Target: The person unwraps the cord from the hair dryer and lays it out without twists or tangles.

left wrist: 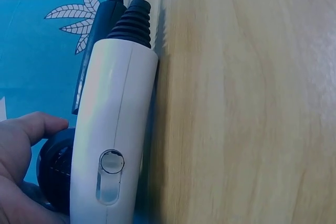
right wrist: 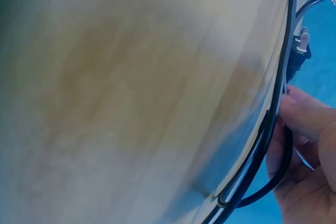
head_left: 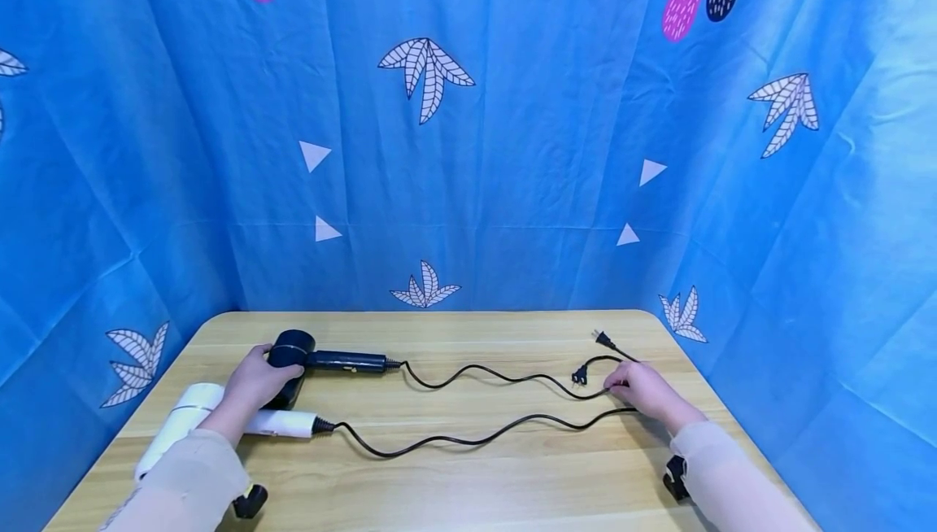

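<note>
My left hand point(head_left: 258, 381) grips the round head of a black hair dryer point(head_left: 347, 361), whose handle points right. Nearer to me lies a white hair dryer point(head_left: 281, 424), partly hidden beneath my left forearm. Its handle point(left wrist: 113, 103), with a sliding switch, fills the middle of the left wrist view. At the right, thumb and fingers of my right hand point(head_left: 650, 391) pinch the black dryer's cord point(head_left: 505, 370). The white dryer's cord point(head_left: 483, 441) runs wavily to the right and passes by the same hand. Two black plugs point(head_left: 603, 340) lie just beyond that hand.
Both dryers are on a light wooden table point(head_left: 439, 491) with rounded far corners. Blue patterned cloth point(head_left: 476, 190) hangs behind it and at both sides. Black wrist-worn gear point(head_left: 675, 477) shows below each forearm.
</note>
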Action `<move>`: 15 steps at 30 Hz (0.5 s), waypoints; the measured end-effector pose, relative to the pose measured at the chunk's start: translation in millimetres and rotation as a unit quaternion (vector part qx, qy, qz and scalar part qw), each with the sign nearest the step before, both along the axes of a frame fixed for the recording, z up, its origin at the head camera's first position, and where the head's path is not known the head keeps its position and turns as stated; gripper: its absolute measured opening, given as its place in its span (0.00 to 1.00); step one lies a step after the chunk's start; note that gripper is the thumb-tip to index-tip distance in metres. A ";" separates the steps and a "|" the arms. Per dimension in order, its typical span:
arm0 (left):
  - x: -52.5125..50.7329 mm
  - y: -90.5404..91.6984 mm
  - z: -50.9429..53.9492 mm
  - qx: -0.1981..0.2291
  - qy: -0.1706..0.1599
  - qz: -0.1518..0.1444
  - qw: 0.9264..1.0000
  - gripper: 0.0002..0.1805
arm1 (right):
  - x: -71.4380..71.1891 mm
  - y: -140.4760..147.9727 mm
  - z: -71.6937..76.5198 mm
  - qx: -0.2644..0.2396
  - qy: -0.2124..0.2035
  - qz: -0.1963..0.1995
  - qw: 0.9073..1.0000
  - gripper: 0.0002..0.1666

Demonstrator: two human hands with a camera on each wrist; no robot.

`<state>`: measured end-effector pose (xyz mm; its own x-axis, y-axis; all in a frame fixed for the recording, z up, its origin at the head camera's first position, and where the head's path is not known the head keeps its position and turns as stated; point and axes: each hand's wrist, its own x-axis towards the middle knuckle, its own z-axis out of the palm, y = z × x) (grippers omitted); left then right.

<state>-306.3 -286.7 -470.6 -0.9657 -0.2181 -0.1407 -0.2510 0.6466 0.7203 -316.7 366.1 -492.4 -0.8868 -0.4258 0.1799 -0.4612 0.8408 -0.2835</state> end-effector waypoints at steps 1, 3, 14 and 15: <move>0.1 0.0 0.0 -0.001 -0.001 -0.001 1.000 0.51 | 0.2 -1.1 0.7 0.003 0.000 -0.003 1.000 0.09; 0.2 -0.2 0.2 -0.003 -0.001 -0.002 1.000 0.51 | 0.8 -3.2 2.3 0.006 -0.003 -0.011 1.000 0.09; 3.7 1.7 4.8 -0.035 -0.005 -0.018 0.999 0.51 | 7.1 -10.1 8.5 -0.003 -0.015 -0.031 0.999 0.09; 4.2 2.3 5.5 -0.036 -0.005 -0.018 0.999 0.51 | 7.5 -10.4 8.6 -0.005 -0.014 -0.033 0.999 0.09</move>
